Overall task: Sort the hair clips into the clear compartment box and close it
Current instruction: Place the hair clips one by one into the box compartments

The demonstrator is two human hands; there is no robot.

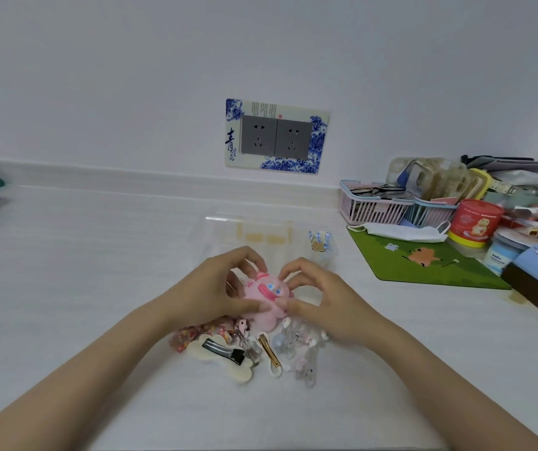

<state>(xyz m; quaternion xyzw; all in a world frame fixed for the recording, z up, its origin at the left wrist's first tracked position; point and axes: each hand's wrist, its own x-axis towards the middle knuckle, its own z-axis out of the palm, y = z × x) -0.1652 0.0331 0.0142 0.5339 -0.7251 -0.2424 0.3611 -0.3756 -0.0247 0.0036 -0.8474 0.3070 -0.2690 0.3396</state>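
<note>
1. You hold a pink plush clip (266, 296) between both hands near the middle of the tabletop (98, 288): your left hand (220, 292) pinches its left side, thumb below and fingers curled over the top, and your right hand (313, 299) grips its right edge the same way.
2. The clear compartment box (261, 234) lies open just behind your hands, towards the wall; it looks nearly empty, with one blue-and-white clip (319, 240) at its right end.
3. Most of the sorting is left, by my judgement: a pile of loose clips (261, 348) sits just in front of your hands, towards the near edge, and the lid is not yet closed.
4. Nothing blocks the way to the box. The green mat (430, 262), a face mask (401, 230) and pink basket (371, 206) crowd the right side, well apart from your work.
</note>
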